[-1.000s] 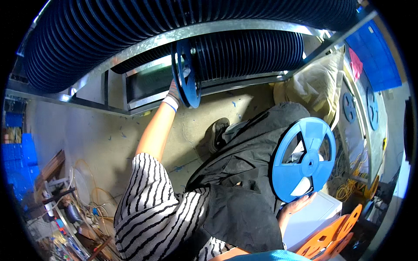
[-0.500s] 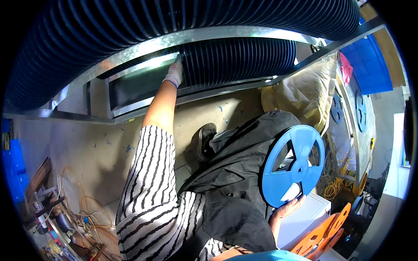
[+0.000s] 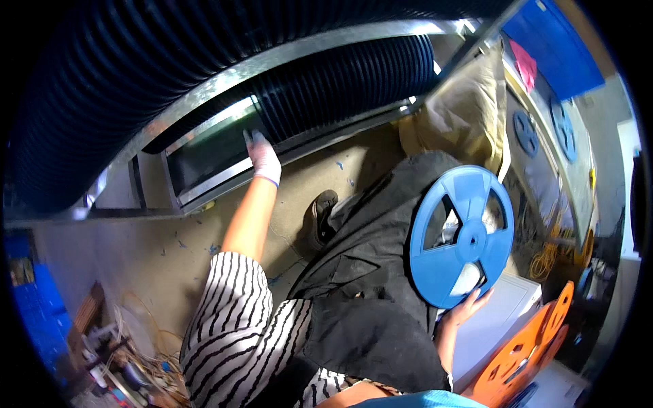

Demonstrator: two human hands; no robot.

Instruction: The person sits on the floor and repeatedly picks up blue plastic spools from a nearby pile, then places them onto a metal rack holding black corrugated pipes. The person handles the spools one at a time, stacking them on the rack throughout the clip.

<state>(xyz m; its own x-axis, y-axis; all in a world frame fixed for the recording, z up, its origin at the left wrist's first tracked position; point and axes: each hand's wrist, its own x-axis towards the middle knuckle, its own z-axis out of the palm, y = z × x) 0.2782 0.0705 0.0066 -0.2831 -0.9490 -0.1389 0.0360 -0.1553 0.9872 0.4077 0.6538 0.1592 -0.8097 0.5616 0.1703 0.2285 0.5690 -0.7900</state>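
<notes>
My left hand (image 3: 264,158), in a pale glove, is at the lower rack, just short of the end of a row of dark blue ribbed discs (image 3: 340,88). Its fingertips are slightly blurred; they look apart, and I see nothing held between them. At the right, my bare right hand (image 3: 465,309) grips the lower rim of a blue plastic reel (image 3: 441,266) with three cut-out windows. The reel stands tilted by my right knee; part of this hand is behind its rim.
A metal frame (image 3: 320,37) carries a larger dark ribbed row (image 3: 204,41) above. A beige sack (image 3: 469,102) lies right of the rack. Orange reels (image 3: 510,353) stand by a white box (image 3: 493,319) at lower right. Cables and tools clutter the lower left.
My left hand has drawn back from the end of the disc row, toward me. My right hand stays on the blue reel. The whole view has shifted and tilted.
</notes>
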